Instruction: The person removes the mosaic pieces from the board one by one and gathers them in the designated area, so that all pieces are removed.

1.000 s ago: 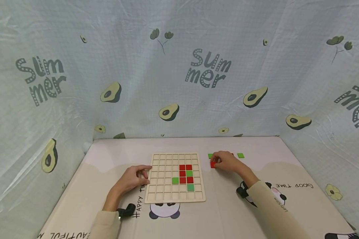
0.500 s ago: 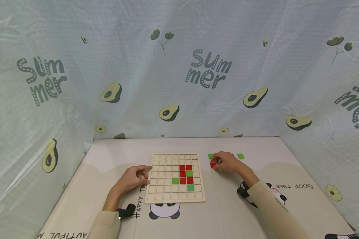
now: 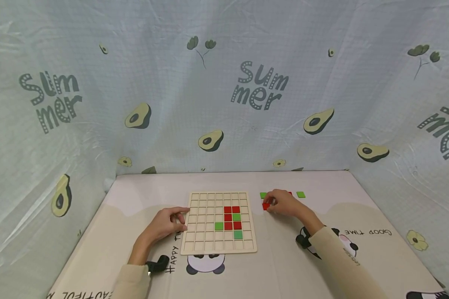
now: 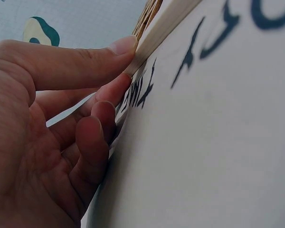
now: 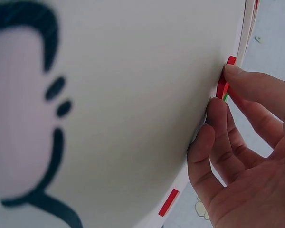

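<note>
A pale square board [image 3: 205,245] with a grid of cells lies on the table. Red tiles [image 3: 228,217] and green tiles [image 3: 218,226] fill several cells on its right side. My left hand [image 3: 164,223] rests at the board's left edge, thumb and index finger touching it apart from each other; in the left wrist view the thumb lies against the board's wooden side [image 4: 154,40]. Right of the board, my right hand [image 3: 283,203] pinches a red square tile [image 3: 265,206] low at the table. The right wrist view shows the thumb on this red tile [image 5: 222,85]; the index fingertip is partly hidden.
Behind my right hand lie a green tile [image 3: 263,195], a partly hidden red tile [image 3: 290,193] and another green tile [image 3: 301,194]. The printed tablecloth [image 3: 277,265] covers the table. A hanging sheet [image 3: 164,83] with avocado prints encloses the back and sides.
</note>
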A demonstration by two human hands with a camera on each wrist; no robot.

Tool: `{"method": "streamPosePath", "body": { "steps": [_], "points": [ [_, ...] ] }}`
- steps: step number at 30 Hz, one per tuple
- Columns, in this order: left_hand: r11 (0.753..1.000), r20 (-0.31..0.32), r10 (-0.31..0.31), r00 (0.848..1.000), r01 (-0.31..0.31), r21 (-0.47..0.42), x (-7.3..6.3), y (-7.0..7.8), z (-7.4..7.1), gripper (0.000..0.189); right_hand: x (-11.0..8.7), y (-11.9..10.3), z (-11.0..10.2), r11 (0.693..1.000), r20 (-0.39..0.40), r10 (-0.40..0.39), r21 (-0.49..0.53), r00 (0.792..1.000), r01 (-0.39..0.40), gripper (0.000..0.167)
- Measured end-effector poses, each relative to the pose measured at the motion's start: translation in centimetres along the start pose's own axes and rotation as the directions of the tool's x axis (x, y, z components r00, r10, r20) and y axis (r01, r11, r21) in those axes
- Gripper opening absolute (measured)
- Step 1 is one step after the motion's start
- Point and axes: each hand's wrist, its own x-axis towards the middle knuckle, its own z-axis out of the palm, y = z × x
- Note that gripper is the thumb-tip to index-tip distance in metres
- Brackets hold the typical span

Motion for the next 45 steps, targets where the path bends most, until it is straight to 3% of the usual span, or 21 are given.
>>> {"method": "streamPosePath", "body": {
  "steps": [14,19,25,34,45],
  "points": [
    [1.0,0.003,0.019,1.0,-0.019,0.003,0.0,-0.2,0.0,0.058,-0.2,-0.3,-1.0,0.998,-0.018,-0.047,-0.04,0.999,0.046,0.014],
    [0.999,0.005,0.036,0.999,-0.036,0.004,0.0,-0.3,-0.2,0.058,-0.1,-1.0,-1.8,0.999,-0.025,-0.033,-0.028,0.999,0.032,0.016],
    [1.0,0.008,0.026,1.0,-0.026,0.005,0.0,-0.4,-0.2,0.058,0.5,-2.4,-2.1,0.996,-0.031,-0.086,-0.005,0.996,0.086,0.018],
    [1.0,0.005,0.028,1.0,-0.028,-0.005,0.1,-0.4,0.0,0.057,1.9,-5.0,-0.8,0.996,0.0,-0.087,0.022,0.996,0.087,0.018],
    [0.999,0.006,0.035,0.999,-0.034,-0.01,0.2,-0.6,0.0,0.057,3.0,-8.6,1.4,0.982,0.045,-0.191,0.007,0.981,0.191,0.015]
  ]
}}
